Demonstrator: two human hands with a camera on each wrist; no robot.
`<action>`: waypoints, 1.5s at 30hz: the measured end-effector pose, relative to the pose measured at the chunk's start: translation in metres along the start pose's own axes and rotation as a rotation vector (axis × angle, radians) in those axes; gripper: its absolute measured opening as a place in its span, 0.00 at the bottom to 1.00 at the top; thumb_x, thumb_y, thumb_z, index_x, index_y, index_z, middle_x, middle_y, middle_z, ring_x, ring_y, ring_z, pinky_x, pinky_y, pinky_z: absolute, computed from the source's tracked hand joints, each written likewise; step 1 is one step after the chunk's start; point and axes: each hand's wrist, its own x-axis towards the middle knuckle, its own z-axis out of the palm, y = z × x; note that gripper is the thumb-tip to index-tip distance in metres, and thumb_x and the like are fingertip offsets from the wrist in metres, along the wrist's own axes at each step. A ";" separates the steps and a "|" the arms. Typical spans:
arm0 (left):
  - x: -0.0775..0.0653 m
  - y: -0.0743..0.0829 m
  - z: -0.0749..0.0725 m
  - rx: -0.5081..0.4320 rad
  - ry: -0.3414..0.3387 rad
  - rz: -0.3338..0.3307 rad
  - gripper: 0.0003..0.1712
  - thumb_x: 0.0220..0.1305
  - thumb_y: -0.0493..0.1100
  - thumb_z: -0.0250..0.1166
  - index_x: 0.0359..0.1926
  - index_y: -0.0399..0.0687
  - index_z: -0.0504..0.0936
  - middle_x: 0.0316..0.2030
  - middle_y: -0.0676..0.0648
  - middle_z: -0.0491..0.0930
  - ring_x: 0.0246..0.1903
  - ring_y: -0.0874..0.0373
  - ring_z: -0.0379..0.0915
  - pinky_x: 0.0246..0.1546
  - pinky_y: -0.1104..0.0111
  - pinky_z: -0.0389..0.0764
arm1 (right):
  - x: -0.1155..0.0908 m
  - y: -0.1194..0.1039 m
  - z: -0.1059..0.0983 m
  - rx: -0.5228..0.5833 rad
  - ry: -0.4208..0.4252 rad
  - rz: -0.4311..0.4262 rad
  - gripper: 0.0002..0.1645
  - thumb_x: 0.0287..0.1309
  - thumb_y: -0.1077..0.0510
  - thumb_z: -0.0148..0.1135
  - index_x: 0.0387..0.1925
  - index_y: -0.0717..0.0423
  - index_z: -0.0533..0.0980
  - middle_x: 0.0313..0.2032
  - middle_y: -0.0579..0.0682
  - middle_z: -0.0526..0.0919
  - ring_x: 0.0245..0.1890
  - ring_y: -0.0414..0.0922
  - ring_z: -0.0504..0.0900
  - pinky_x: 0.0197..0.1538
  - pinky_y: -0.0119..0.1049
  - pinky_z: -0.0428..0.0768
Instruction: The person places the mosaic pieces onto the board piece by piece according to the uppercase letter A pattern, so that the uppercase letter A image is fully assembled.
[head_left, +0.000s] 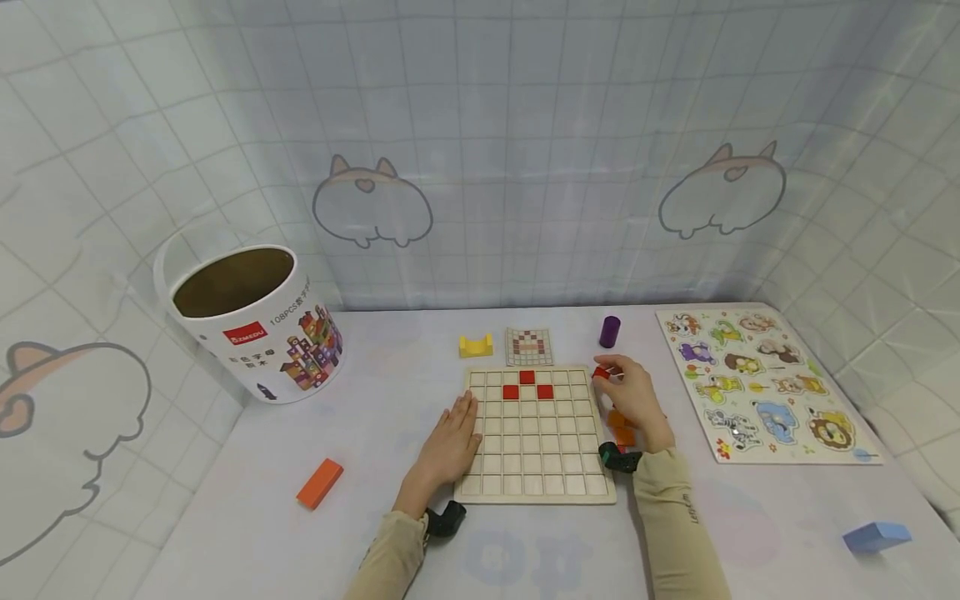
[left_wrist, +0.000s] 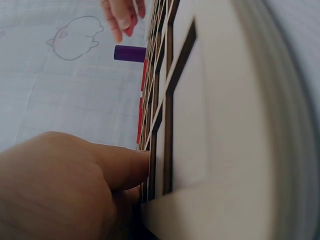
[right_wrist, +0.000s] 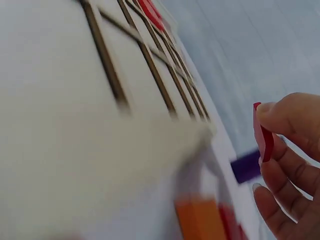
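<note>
On my screen I see a white tabletop (head_left: 262, 542) bearing a square cream wooden grid board (head_left: 529, 444). The left hand (head_left: 450, 444) rests on its left edge, fingers straight. The right hand (head_left: 633, 396), near a dark purple cylinder (head_left: 610, 332), pinches a flat red tile (right_wrist: 263, 137) beside the board's far right corner. Three square red tiles (head_left: 527, 377) sit in the grid.

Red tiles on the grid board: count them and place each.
3: a far-row tile, then in the next row a left tile and a right tile. The left hand covers part of the left edge of the board; one may hide there.
</note>
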 end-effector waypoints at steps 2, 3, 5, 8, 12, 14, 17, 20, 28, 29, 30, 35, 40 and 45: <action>0.000 0.000 0.000 -0.003 0.000 -0.001 0.34 0.73 0.43 0.47 0.73 0.29 0.51 0.75 0.34 0.47 0.75 0.39 0.44 0.74 0.47 0.50 | 0.001 -0.007 0.005 0.008 -0.027 -0.034 0.21 0.60 0.66 0.61 0.55 0.66 0.76 0.48 0.65 0.80 0.49 0.59 0.76 0.57 0.54 0.74; 0.000 0.000 0.000 -0.005 -0.002 -0.002 0.34 0.73 0.43 0.47 0.73 0.29 0.51 0.75 0.34 0.47 0.75 0.40 0.44 0.74 0.47 0.50 | 0.002 -0.010 0.008 0.011 -0.037 -0.047 0.20 0.60 0.66 0.62 0.55 0.66 0.76 0.48 0.64 0.80 0.48 0.58 0.76 0.57 0.54 0.74; 0.000 0.001 0.000 -0.005 -0.006 -0.003 0.34 0.73 0.43 0.47 0.73 0.29 0.51 0.75 0.34 0.47 0.75 0.40 0.44 0.74 0.48 0.50 | 0.001 -0.016 0.014 0.005 -0.061 -0.063 0.20 0.60 0.66 0.62 0.55 0.64 0.76 0.48 0.62 0.80 0.48 0.57 0.76 0.57 0.54 0.75; 0.000 0.000 0.000 -0.004 -0.011 -0.003 0.35 0.73 0.44 0.47 0.73 0.30 0.51 0.75 0.34 0.47 0.75 0.40 0.43 0.74 0.48 0.50 | 0.000 -0.022 0.022 -0.011 -0.088 -0.077 0.20 0.59 0.64 0.62 0.54 0.63 0.77 0.48 0.60 0.81 0.48 0.56 0.77 0.55 0.53 0.76; -0.001 0.000 -0.001 -0.009 -0.010 -0.002 0.35 0.73 0.44 0.48 0.73 0.30 0.51 0.75 0.34 0.47 0.75 0.40 0.44 0.74 0.48 0.50 | -0.001 -0.028 0.033 -0.015 -0.121 -0.100 0.20 0.59 0.64 0.63 0.54 0.62 0.77 0.48 0.59 0.81 0.49 0.55 0.77 0.53 0.52 0.78; -0.002 0.000 -0.001 -0.009 -0.008 0.000 0.34 0.73 0.43 0.48 0.73 0.30 0.51 0.75 0.34 0.47 0.75 0.40 0.44 0.74 0.48 0.51 | -0.001 -0.032 0.038 -0.013 -0.135 -0.118 0.20 0.58 0.65 0.64 0.53 0.62 0.78 0.47 0.59 0.81 0.48 0.55 0.77 0.53 0.51 0.78; -0.002 0.000 -0.001 -0.001 -0.005 0.001 0.34 0.73 0.43 0.48 0.73 0.30 0.51 0.75 0.34 0.47 0.75 0.40 0.44 0.74 0.48 0.51 | -0.002 -0.036 0.044 -0.010 -0.150 -0.153 0.19 0.58 0.65 0.64 0.52 0.62 0.78 0.47 0.58 0.82 0.47 0.55 0.78 0.53 0.51 0.79; -0.002 0.000 -0.001 0.001 -0.005 0.003 0.34 0.73 0.43 0.48 0.73 0.29 0.51 0.75 0.34 0.47 0.75 0.40 0.45 0.74 0.47 0.51 | -0.003 -0.040 0.050 -0.002 -0.166 -0.184 0.19 0.58 0.65 0.64 0.52 0.62 0.78 0.47 0.58 0.82 0.47 0.54 0.79 0.53 0.51 0.79; -0.002 0.000 -0.003 0.002 -0.006 0.004 0.34 0.73 0.43 0.48 0.73 0.29 0.51 0.75 0.34 0.48 0.75 0.39 0.45 0.73 0.47 0.51 | -0.001 -0.053 0.069 0.050 -0.203 -0.215 0.19 0.58 0.63 0.65 0.52 0.62 0.78 0.48 0.57 0.82 0.46 0.52 0.81 0.50 0.46 0.81; -0.002 0.000 -0.002 0.001 -0.005 0.004 0.34 0.73 0.43 0.48 0.73 0.29 0.52 0.75 0.34 0.48 0.75 0.39 0.45 0.73 0.47 0.51 | 0.000 -0.054 0.072 0.056 -0.207 -0.213 0.19 0.58 0.63 0.65 0.52 0.61 0.78 0.48 0.56 0.82 0.46 0.51 0.81 0.50 0.45 0.82; -0.001 0.001 -0.001 0.002 -0.009 0.002 0.34 0.73 0.43 0.48 0.73 0.30 0.51 0.75 0.34 0.47 0.75 0.40 0.44 0.74 0.48 0.51 | 0.000 -0.056 0.075 0.069 -0.214 -0.205 0.19 0.58 0.63 0.65 0.53 0.60 0.79 0.48 0.55 0.83 0.46 0.50 0.80 0.49 0.44 0.82; -0.001 0.001 0.000 -0.003 -0.015 -0.002 0.34 0.73 0.43 0.48 0.73 0.30 0.51 0.75 0.35 0.47 0.75 0.40 0.44 0.74 0.47 0.51 | 0.001 -0.063 0.094 0.089 -0.251 -0.212 0.19 0.57 0.63 0.66 0.52 0.57 0.79 0.47 0.54 0.83 0.45 0.48 0.81 0.48 0.40 0.81; -0.001 0.002 -0.003 -0.014 -0.010 -0.003 0.34 0.73 0.43 0.48 0.73 0.30 0.52 0.75 0.35 0.47 0.75 0.40 0.44 0.74 0.47 0.51 | -0.001 -0.068 0.112 0.020 -0.299 -0.282 0.17 0.56 0.63 0.67 0.49 0.58 0.80 0.46 0.53 0.84 0.45 0.47 0.82 0.47 0.36 0.82; -0.003 0.003 -0.004 -0.009 -0.018 0.000 0.34 0.73 0.43 0.48 0.73 0.30 0.52 0.75 0.35 0.48 0.75 0.40 0.44 0.74 0.47 0.51 | -0.005 -0.070 0.121 -0.097 -0.306 -0.308 0.16 0.56 0.62 0.68 0.48 0.55 0.81 0.47 0.50 0.84 0.47 0.45 0.80 0.49 0.36 0.80</action>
